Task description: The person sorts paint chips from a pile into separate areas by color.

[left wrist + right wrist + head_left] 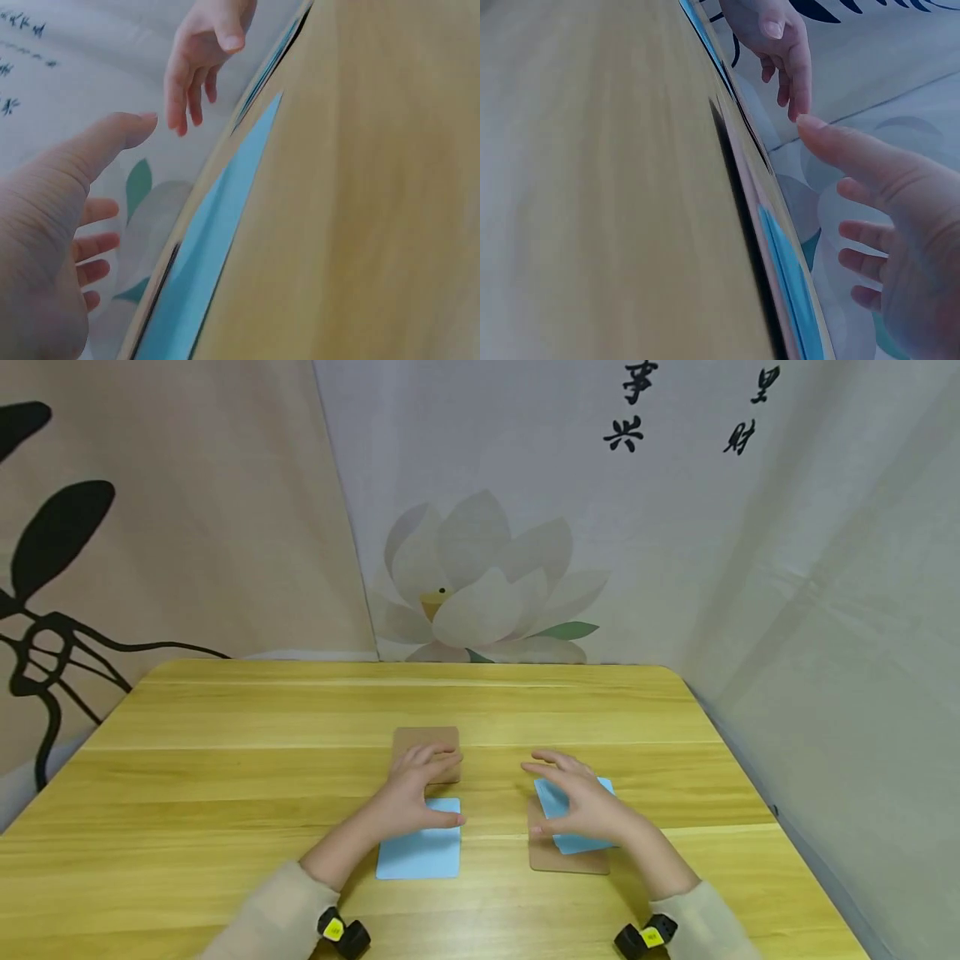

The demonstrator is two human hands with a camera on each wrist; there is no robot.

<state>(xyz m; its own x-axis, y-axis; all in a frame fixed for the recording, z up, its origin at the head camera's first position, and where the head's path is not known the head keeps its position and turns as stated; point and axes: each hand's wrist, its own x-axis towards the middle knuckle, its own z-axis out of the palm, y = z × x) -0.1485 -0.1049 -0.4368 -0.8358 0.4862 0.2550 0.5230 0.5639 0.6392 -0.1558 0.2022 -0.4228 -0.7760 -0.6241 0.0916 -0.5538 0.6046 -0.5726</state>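
Both hands are clear of the cards, fingers extended and thumbs spread, and neither grips anything. The left hand [408, 795] is above the left pair: the left blue card [438, 856] lies on the table [495, 852] below it and toward the person; the left brown card [420, 739] lies just beyond, under the fingertips as viewed from the head. The right hand [588, 803] is above the right blue card [552, 800], which rests on the right brown card [570, 862], rotated relative to it and offset toward the far side. All cards are near-square, without a marked long axis. Each hand is nearest its own pair.
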